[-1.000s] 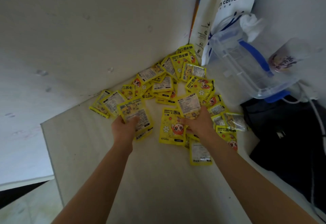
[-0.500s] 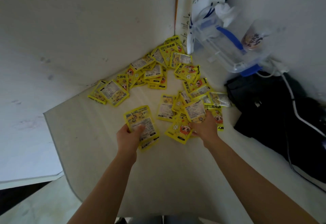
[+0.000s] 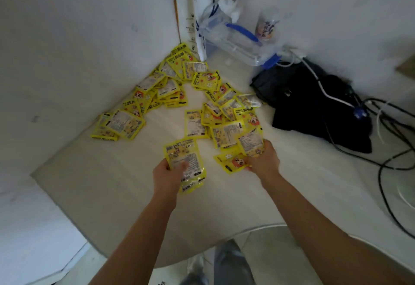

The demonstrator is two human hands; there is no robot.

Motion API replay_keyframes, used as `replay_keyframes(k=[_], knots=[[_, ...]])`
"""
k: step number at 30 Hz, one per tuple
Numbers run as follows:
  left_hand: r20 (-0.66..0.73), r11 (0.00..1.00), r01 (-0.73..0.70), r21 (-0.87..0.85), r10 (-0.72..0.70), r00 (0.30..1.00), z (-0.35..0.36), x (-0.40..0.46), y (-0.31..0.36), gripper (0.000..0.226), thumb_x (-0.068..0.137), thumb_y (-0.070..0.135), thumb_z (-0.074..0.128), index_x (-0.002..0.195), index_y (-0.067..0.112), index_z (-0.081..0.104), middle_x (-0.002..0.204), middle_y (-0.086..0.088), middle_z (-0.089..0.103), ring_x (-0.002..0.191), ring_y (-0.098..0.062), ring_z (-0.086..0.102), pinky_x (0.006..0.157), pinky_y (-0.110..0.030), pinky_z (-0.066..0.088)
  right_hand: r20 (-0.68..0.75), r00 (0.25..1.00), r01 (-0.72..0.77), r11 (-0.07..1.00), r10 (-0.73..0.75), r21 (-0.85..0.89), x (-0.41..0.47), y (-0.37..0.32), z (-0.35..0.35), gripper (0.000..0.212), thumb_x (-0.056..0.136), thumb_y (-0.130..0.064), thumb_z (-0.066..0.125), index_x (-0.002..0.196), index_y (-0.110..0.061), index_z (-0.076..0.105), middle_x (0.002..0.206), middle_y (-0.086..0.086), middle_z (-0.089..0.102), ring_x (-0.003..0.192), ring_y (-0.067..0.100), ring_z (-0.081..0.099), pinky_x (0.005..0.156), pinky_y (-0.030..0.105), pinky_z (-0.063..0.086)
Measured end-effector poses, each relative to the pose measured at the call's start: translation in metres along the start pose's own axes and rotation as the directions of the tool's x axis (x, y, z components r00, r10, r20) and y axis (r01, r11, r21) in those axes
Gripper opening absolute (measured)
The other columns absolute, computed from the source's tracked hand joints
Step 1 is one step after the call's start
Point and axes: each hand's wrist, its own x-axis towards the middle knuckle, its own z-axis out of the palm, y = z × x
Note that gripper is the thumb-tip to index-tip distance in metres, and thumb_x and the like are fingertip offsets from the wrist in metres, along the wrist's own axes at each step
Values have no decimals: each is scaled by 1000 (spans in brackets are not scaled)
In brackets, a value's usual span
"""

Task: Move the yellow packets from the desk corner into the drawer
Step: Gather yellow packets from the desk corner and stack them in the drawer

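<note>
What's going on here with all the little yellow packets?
A person is gathering yellow packets scattered over a desk corner. The left hand holds a small stack of packets, and the right hand grips a few more at the edge of the pile. Most lie loose against the wall. No drawer is in view.

Office nook: desk, cables, coffee bag.
</note>
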Motion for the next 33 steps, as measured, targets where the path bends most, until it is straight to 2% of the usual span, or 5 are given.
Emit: replay_keyframes(k=[8,20,23,28,33], knots=[[240,995,-29,90,7,971,32,-32,-11,17,81,6,72,93,18,72,94,-9,74,93,-33,70,83,-53,57,-69,989,-107,962,129,252,-59,47,-52,58,68,-6,79,115,-27,53,99,4,64,89,22,66,57,41,61],[543,974,-51,221,-79,836,124,-150,-73,17,83,3,68,94,16,71,94,-10,75,90,-31,72,81,-50,58,-286,919,-157,916,273,369,-142,178,-185,47,69,-6,76,104,-27,54,94,3,67,82,22,68,56,42,61],[579,963,-82,258,-86,811,147,-194,-101,16,84,4,67,96,15,70,95,-10,74,90,-30,72,81,-49,58,-316,899,-163,902,303,399,-169,220,-225,43,67,-3,77,97,-21,53,93,6,67,81,23,69,56,40,61],[624,946,-83,314,-140,769,188,-277,-158,21,86,7,66,107,9,66,100,-12,73,90,-30,71,85,-52,56,-348,873,-158,873,342,462,-214,299,-297,49,66,-1,79,103,-21,53,94,6,68,85,25,69,58,44,61],[633,935,-45,351,-202,748,228,-342,-208,25,85,7,68,110,5,64,103,-16,72,92,-32,70,81,-51,57,-432,833,-191,912,346,362,-248,363,-357,54,65,-11,80,110,-21,51,93,2,68,83,25,68,65,47,60]])
